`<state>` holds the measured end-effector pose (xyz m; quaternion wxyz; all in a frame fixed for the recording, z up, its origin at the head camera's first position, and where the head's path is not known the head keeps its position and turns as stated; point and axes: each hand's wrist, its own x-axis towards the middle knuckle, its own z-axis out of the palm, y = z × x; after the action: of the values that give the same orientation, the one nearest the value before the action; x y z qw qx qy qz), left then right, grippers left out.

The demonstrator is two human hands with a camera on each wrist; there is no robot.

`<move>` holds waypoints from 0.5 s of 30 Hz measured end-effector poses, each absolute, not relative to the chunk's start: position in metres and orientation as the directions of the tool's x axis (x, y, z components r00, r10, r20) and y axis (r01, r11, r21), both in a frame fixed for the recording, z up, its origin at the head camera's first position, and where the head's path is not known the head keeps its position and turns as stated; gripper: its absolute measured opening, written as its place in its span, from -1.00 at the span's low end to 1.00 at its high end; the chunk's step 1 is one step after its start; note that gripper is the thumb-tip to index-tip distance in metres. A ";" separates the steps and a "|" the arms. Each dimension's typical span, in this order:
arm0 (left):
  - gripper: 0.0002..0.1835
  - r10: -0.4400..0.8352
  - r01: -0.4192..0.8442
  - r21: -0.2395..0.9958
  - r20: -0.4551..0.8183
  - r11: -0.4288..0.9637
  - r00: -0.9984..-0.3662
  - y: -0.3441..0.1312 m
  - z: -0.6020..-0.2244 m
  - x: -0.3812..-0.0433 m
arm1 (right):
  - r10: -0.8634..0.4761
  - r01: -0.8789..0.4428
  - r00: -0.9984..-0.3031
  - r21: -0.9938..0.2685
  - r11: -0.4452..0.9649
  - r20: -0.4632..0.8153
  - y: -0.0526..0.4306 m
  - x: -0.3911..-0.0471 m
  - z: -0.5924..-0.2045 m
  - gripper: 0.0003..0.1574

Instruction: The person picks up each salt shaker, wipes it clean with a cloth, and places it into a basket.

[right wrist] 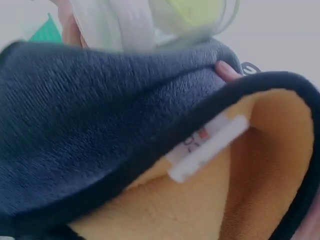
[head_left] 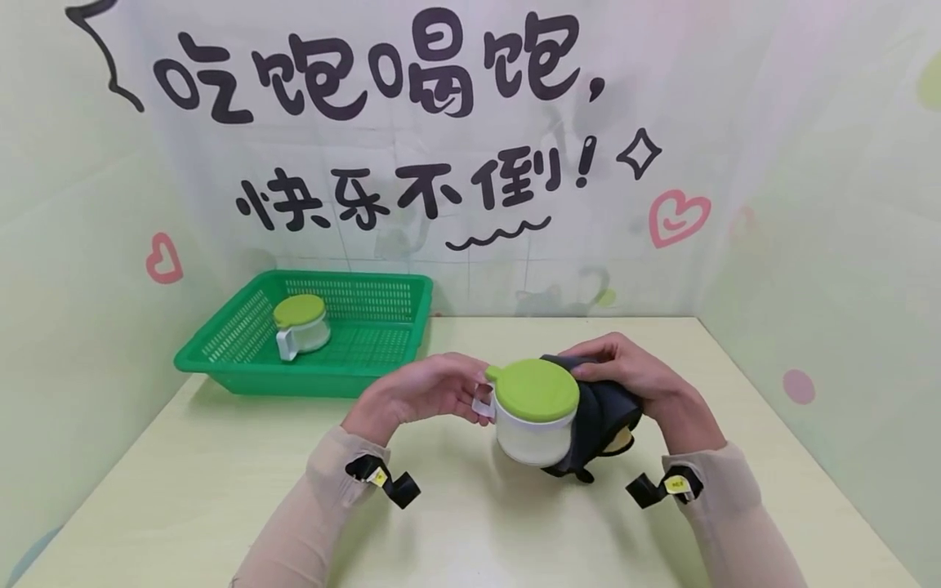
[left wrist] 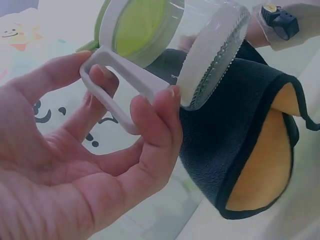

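Above the table, my left hand (head_left: 434,390) holds a clear seasoning jar (head_left: 532,439) by its white handle (left wrist: 107,97), fingers curled through and around the loop. The jar has a round green lid (head_left: 538,390) and a ribbed base edge. Bunched in my right hand (head_left: 638,374) is a dark navy cleaning cloth (head_left: 604,412) with a tan underside (left wrist: 262,165). It lies against the jar's right side. In the right wrist view, the cloth (right wrist: 110,110) covers most of the right hand, and a white label (right wrist: 207,147) shows on its tan side.
A green plastic basket (head_left: 257,376) stands at the back left of the pale table (head_left: 243,482). Inside it sits a similar jar (head_left: 309,335) with a green lid. Printed fabric walls (head_left: 625,269) enclose the table at the back and both sides.
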<state>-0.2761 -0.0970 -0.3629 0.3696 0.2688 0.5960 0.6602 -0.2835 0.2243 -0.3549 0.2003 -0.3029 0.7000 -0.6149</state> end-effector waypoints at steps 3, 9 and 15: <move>-0.75 0.820 -0.170 0.985 -0.081 -0.020 -0.566 -0.096 -0.365 -0.275 | -0.653 -0.169 -0.753 -0.983 0.067 0.085 0.215 -0.281 -0.357 -0.56; -0.76 0.844 -0.161 0.987 -0.090 0.004 -0.528 -0.086 -0.364 -0.271 | -0.655 -0.167 -0.750 -0.984 0.060 0.087 0.193 -0.277 -0.362 -0.63; -0.76 0.792 -0.174 0.985 -0.122 0.020 -0.598 -0.085 -0.363 -0.273 | -0.615 -0.177 -0.782 -0.983 0.056 0.106 0.193 -0.280 -0.364 -0.62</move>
<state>-0.2727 -0.0848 -0.3630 0.3702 0.2531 0.6109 0.6525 -0.2796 0.1932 -0.3640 0.1742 -0.2807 0.7054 -0.6271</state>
